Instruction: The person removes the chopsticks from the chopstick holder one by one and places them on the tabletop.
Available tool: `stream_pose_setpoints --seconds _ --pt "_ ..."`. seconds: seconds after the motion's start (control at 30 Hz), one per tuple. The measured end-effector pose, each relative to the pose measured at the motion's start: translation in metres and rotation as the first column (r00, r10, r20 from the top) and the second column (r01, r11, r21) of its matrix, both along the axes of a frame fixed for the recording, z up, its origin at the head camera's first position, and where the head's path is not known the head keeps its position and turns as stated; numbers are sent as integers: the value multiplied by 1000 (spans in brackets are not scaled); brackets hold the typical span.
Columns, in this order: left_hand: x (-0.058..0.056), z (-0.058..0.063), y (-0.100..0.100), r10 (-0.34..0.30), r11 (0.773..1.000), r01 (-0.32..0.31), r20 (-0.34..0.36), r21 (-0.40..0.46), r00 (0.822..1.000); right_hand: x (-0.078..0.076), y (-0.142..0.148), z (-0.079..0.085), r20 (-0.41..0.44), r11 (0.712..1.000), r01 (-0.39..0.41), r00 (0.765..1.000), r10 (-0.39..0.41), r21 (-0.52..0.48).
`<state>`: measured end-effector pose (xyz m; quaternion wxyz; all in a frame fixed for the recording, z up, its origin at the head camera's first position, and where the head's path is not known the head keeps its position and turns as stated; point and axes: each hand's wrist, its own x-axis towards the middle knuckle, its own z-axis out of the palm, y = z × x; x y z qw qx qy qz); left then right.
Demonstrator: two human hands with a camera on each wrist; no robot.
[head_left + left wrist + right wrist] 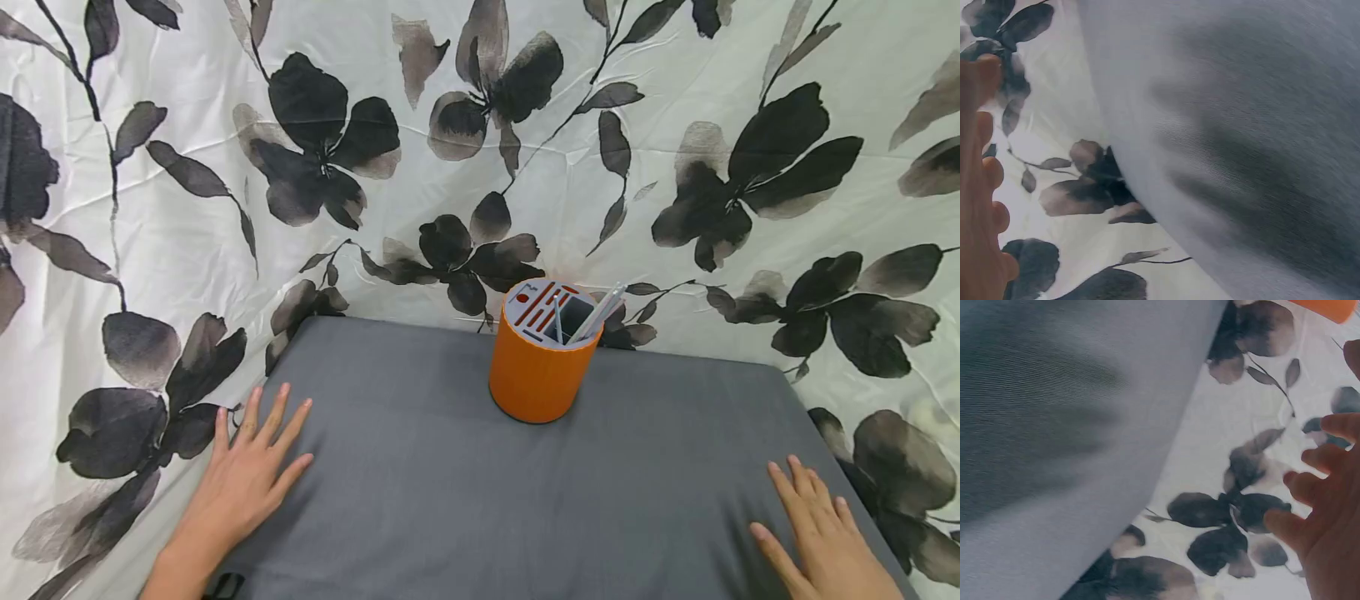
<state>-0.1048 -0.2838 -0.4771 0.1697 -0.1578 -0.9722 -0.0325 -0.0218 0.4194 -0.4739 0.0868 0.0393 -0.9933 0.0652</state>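
Note:
An orange round holder point(534, 375) with a light grey slotted top stands upright near the back of the grey table point(420, 492). Several thin pale sticks point(598, 315) lean out of its larger opening. My left hand point(243, 479) hovers palm down over the table's left edge, fingers spread and straight, holding nothing. Over the right front part of the table my right hand point(825, 533) is likewise stretched out with nothing in it. Both hands are well away from the holder and cast shadows on the grey surface. In the right wrist view, the holder's orange side point(1329, 307) shows at the top corner.
White cloth point(570, 208) printed with dark flowers hangs behind the table and along its sides. A small black object point(225, 586) shows by the left wrist at the bottom edge of the head view.

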Motion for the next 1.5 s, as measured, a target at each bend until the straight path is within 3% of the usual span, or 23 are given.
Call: stream_pose_setpoints --seconds 0.2,0.33,0.5,0.6,0.67,0.8,0.9,0.97,1.03,1.1,1.2,1.33,1.5 --pt "2 15 9 -5 999 5 -5 47 1000 -1 -6 14 -193 999 -36 981 28 -37" --pt "-1 25 23 -41 990 57 -126 129 991 -8 -16 30 -336 997 -43 942 21 -59" --pt "-11 34 46 -58 963 124 -264 238 963 -22 -34 45 -475 989 -73 880 5 -125" --pt "-17 37 61 -45 933 150 -306 327 951 -28 -44 51 -542 970 -165 839 43 -178" --pt "-22 38 71 -35 908 159 -308 388 951 -35 -50 53 -589 944 -246 805 73 -219" --pt "-35 40 94 -39 859 187 -304 477 952 -49 -61 54 -645 889 -355 758 93 -290" --pt "-43 40 110 -55 822 214 -300 527 952 -56 -71 52 -658 851 -401 748 91 -339" --pt "-48 40 120 -57 793 216 -283 569 957 -61 -78 53 -680 817 -449 727 98 -362" --pt "-51 41 130 -50 764 191 -238 616 970 -66 -88 57 -701 787 -488 706 101 -378" --pt "-54 43 138 -40 721 147 -171 678 984 -71 -99 61 -729 754 -532 677 105 -386" --pt "-59 48 150 -50 622 76 -58 780 997 -79 -110 66 -756 723 -569 647 100 -392" --pt "-67 53 165 -92 474 18 29 881 995 -91 -119 63 -773 661 -619 627 92 -423" --pt "-82 57 185 -146 349 -73 132 934 980 -106 -137 66 -810 554 -707 578 94 -440"
